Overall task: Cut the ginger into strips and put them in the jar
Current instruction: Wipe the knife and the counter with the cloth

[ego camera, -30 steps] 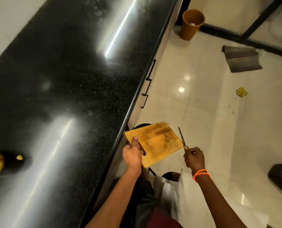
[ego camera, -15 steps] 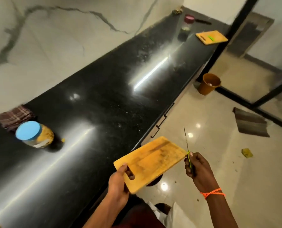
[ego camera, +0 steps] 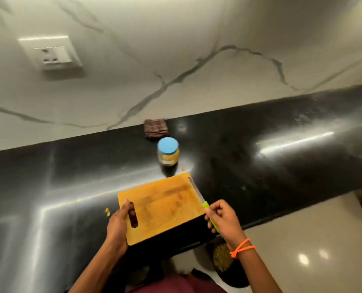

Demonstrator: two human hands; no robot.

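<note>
A wooden cutting board [ego camera: 165, 206] sits over the near edge of the black countertop [ego camera: 260, 166], bare on top. My left hand [ego camera: 118, 227] grips it at the slotted handle end. My right hand [ego camera: 224, 220] holds a knife [ego camera: 197, 192] with a green handle; the blade lies along the board's right edge. Behind the board stands a jar [ego camera: 168, 152] with a blue lid on, yellow-brown contents inside. Small yellow ginger bits [ego camera: 107, 211] lie on the counter left of my left hand.
A folded dark checked cloth [ego camera: 156, 129] lies by the marble wall behind the jar. A wall socket [ego camera: 51, 52] is up on the left. A dark bin [ego camera: 224, 259] with scraps stands on the floor below the counter edge.
The view has swung from the floor to the counter. Both hands carried the board and knife from over the floor onto the countertop, in front of the jar.
</note>
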